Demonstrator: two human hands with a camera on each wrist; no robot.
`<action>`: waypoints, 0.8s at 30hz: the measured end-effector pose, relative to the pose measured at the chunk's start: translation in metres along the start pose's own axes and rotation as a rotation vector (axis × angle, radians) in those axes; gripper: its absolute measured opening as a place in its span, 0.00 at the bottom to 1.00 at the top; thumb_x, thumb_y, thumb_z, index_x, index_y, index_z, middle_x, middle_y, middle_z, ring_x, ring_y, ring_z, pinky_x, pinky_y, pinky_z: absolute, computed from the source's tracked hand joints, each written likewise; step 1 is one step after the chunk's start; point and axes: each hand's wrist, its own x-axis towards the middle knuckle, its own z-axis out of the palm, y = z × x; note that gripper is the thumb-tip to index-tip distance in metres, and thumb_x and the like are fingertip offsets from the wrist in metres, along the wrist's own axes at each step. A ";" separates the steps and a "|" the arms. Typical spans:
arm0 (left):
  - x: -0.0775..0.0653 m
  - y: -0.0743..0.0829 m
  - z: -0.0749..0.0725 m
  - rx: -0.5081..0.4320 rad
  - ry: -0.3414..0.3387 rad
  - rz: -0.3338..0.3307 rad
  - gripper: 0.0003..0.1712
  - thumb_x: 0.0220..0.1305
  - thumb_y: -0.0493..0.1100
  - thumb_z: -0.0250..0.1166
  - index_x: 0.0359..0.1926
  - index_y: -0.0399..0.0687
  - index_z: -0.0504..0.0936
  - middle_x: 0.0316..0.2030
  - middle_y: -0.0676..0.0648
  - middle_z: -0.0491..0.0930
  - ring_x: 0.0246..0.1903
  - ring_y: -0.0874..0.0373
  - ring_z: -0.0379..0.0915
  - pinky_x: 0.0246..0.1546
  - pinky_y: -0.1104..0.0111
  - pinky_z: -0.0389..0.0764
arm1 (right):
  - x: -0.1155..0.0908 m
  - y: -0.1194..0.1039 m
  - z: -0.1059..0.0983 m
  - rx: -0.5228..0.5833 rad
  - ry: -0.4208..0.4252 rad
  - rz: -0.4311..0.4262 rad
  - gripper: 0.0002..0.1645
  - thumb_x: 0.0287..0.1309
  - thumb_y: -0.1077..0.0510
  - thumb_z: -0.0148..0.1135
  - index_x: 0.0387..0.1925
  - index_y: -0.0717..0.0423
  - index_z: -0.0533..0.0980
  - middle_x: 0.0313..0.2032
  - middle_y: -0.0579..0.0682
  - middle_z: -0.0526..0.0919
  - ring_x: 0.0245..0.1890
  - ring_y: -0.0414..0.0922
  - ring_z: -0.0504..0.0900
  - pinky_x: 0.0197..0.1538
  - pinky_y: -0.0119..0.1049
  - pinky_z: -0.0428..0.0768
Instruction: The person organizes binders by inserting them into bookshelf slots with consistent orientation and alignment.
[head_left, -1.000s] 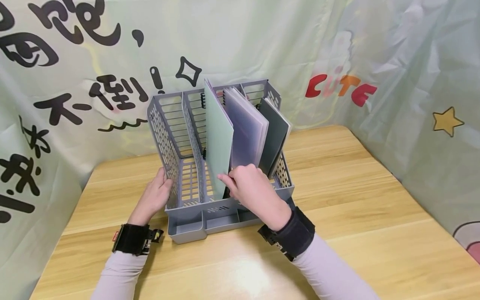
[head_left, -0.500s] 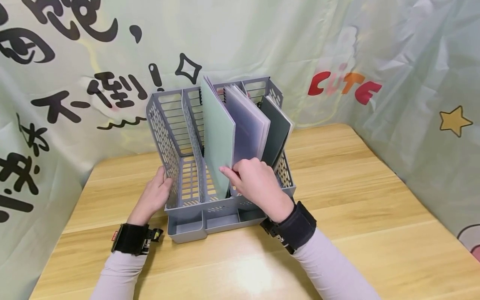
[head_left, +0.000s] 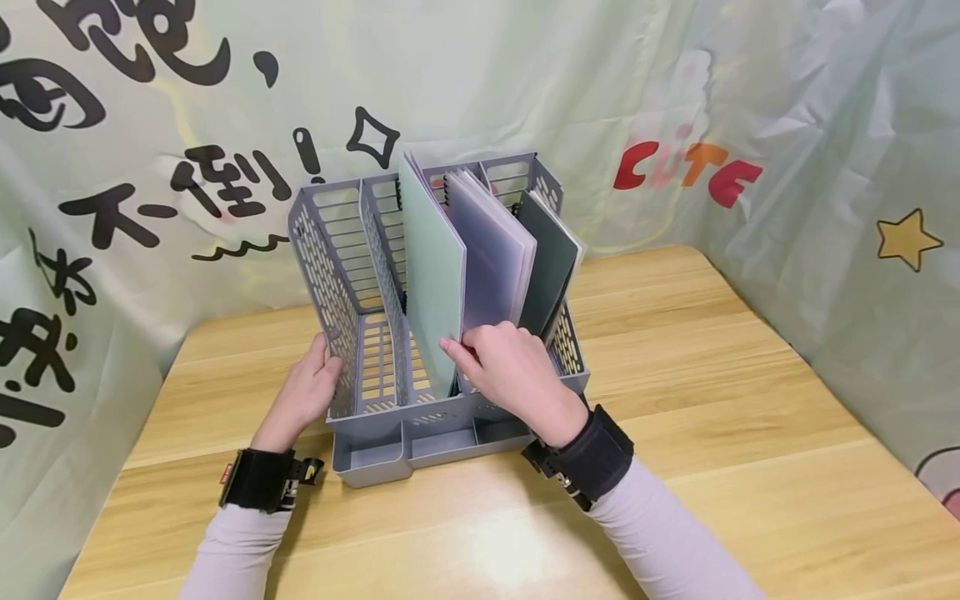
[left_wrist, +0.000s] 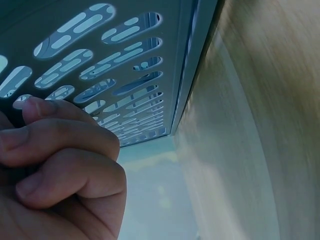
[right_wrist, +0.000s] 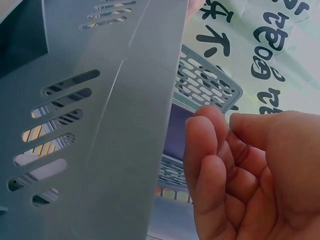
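A grey desktop file organizer [head_left: 465, 410] with slotted walls stands on the table. My left hand [head_left: 302, 385] grips the front edge of its left side panel [head_left: 324, 292]; in the left wrist view the fingers [left_wrist: 75, 165] are curled beside the slots. A thin pale green-covered notebook [head_left: 433, 275] stands upright in a middle compartment, with a purple edge at its back. Near its lower front corner, my right hand [head_left: 513, 367] pinches the front edge between thumb and curled fingers. Right of it stand a translucent purple notebook [head_left: 491, 258] and a dark green notebook [head_left: 543, 258], both leaning right.
The organizer's leftmost compartment [head_left: 377, 354] shows its bare grid floor. Low open trays [head_left: 378, 457] run along its front. A wooden table [head_left: 712, 400] extends around it, with a printed cloth [head_left: 525, 83] hanging behind and at the sides.
The green notebook's upper end has shifted slightly left, with my right hand still at its front edge. My left hand stays on the side panel.
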 end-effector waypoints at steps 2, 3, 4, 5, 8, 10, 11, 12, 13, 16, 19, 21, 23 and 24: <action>-0.001 -0.001 0.000 -0.001 -0.003 -0.003 0.31 0.76 0.45 0.37 0.75 0.43 0.47 0.66 0.30 0.59 0.56 0.32 0.64 0.47 0.40 0.69 | 0.000 -0.001 0.001 0.004 -0.001 -0.012 0.32 0.69 0.40 0.49 0.09 0.44 0.64 0.09 0.38 0.59 0.09 0.38 0.64 0.13 0.31 0.59; -0.001 -0.001 0.000 -0.003 -0.003 -0.004 0.31 0.76 0.44 0.37 0.75 0.43 0.47 0.66 0.30 0.58 0.57 0.31 0.63 0.48 0.39 0.68 | 0.000 -0.002 0.001 0.006 -0.003 -0.017 0.32 0.69 0.40 0.49 0.09 0.45 0.64 0.09 0.38 0.58 0.09 0.38 0.64 0.13 0.31 0.58; -0.002 -0.001 -0.001 -0.003 -0.003 -0.004 0.31 0.76 0.44 0.37 0.75 0.43 0.47 0.66 0.30 0.58 0.57 0.31 0.63 0.48 0.39 0.67 | 0.001 -0.002 0.001 0.009 -0.005 -0.023 0.31 0.69 0.41 0.49 0.09 0.45 0.63 0.09 0.38 0.57 0.09 0.38 0.64 0.13 0.31 0.58; -0.002 -0.002 -0.001 -0.003 -0.002 -0.005 0.31 0.76 0.44 0.37 0.75 0.43 0.47 0.67 0.30 0.58 0.58 0.31 0.62 0.49 0.39 0.67 | 0.001 -0.002 0.001 0.012 -0.007 -0.028 0.31 0.69 0.42 0.49 0.09 0.45 0.63 0.09 0.38 0.57 0.09 0.38 0.64 0.14 0.31 0.58; -0.003 -0.002 -0.002 -0.004 0.000 -0.007 0.31 0.76 0.44 0.37 0.75 0.43 0.46 0.67 0.30 0.58 0.58 0.31 0.61 0.50 0.38 0.66 | 0.001 -0.004 0.002 0.022 -0.012 -0.039 0.31 0.70 0.42 0.49 0.09 0.45 0.63 0.10 0.38 0.56 0.09 0.38 0.63 0.14 0.30 0.58; -0.003 -0.003 -0.003 -0.004 0.000 -0.014 0.31 0.76 0.45 0.37 0.75 0.43 0.47 0.67 0.30 0.58 0.58 0.31 0.61 0.50 0.38 0.66 | 0.001 -0.005 0.002 0.033 -0.015 -0.041 0.31 0.69 0.42 0.49 0.09 0.45 0.62 0.10 0.38 0.56 0.09 0.37 0.63 0.14 0.30 0.57; -0.004 -0.003 -0.004 -0.005 -0.002 -0.019 0.31 0.76 0.45 0.37 0.75 0.43 0.47 0.67 0.30 0.58 0.59 0.31 0.61 0.50 0.38 0.66 | 0.001 -0.005 0.002 0.038 -0.018 -0.042 0.31 0.69 0.42 0.49 0.10 0.45 0.62 0.11 0.38 0.56 0.09 0.37 0.62 0.14 0.30 0.57; -0.004 -0.003 -0.004 -0.004 -0.004 -0.023 0.31 0.76 0.45 0.37 0.75 0.43 0.47 0.67 0.30 0.57 0.59 0.31 0.60 0.50 0.38 0.65 | 0.000 -0.005 0.001 0.043 -0.020 -0.044 0.31 0.69 0.41 0.50 0.10 0.45 0.62 0.11 0.38 0.55 0.10 0.37 0.62 0.14 0.30 0.56; -0.005 -0.003 -0.005 -0.003 -0.008 -0.029 0.31 0.76 0.46 0.37 0.75 0.43 0.47 0.67 0.30 0.57 0.59 0.31 0.60 0.51 0.39 0.65 | -0.001 -0.005 0.000 0.045 -0.022 -0.045 0.31 0.68 0.40 0.50 0.10 0.45 0.62 0.11 0.37 0.55 0.10 0.37 0.62 0.14 0.30 0.56; -0.007 -0.003 -0.007 0.002 -0.021 -0.046 0.32 0.76 0.48 0.37 0.76 0.44 0.46 0.67 0.31 0.56 0.59 0.33 0.60 0.52 0.40 0.64 | -0.005 -0.002 -0.004 0.069 -0.029 -0.055 0.29 0.67 0.40 0.52 0.11 0.44 0.63 0.11 0.37 0.55 0.10 0.36 0.61 0.15 0.30 0.56; -0.011 -0.004 -0.011 0.018 -0.028 -0.058 0.34 0.77 0.54 0.37 0.76 0.42 0.45 0.69 0.31 0.54 0.62 0.33 0.56 0.56 0.40 0.60 | -0.010 0.005 -0.012 0.088 -0.015 -0.088 0.28 0.66 0.40 0.53 0.12 0.43 0.64 0.10 0.36 0.56 0.10 0.34 0.60 0.15 0.30 0.57; -0.013 -0.004 -0.013 0.028 -0.020 -0.056 0.36 0.77 0.57 0.35 0.76 0.41 0.46 0.68 0.30 0.54 0.63 0.33 0.55 0.57 0.40 0.58 | -0.014 0.013 -0.019 0.087 0.013 -0.118 0.26 0.66 0.41 0.54 0.13 0.42 0.64 0.10 0.36 0.57 0.11 0.34 0.60 0.16 0.30 0.58; -0.016 -0.004 -0.016 0.038 -0.005 -0.046 0.38 0.76 0.61 0.33 0.75 0.40 0.48 0.67 0.30 0.57 0.60 0.34 0.60 0.54 0.42 0.63 | -0.018 0.022 -0.027 0.086 0.053 -0.142 0.25 0.66 0.43 0.55 0.14 0.42 0.64 0.11 0.36 0.57 0.12 0.34 0.60 0.17 0.31 0.57; -0.017 -0.005 -0.017 0.033 0.005 -0.039 0.38 0.76 0.62 0.32 0.75 0.40 0.50 0.65 0.30 0.60 0.55 0.34 0.66 0.50 0.44 0.69 | -0.021 0.027 -0.032 0.084 0.074 -0.145 0.24 0.66 0.43 0.55 0.15 0.41 0.64 0.11 0.36 0.57 0.12 0.34 0.60 0.17 0.32 0.57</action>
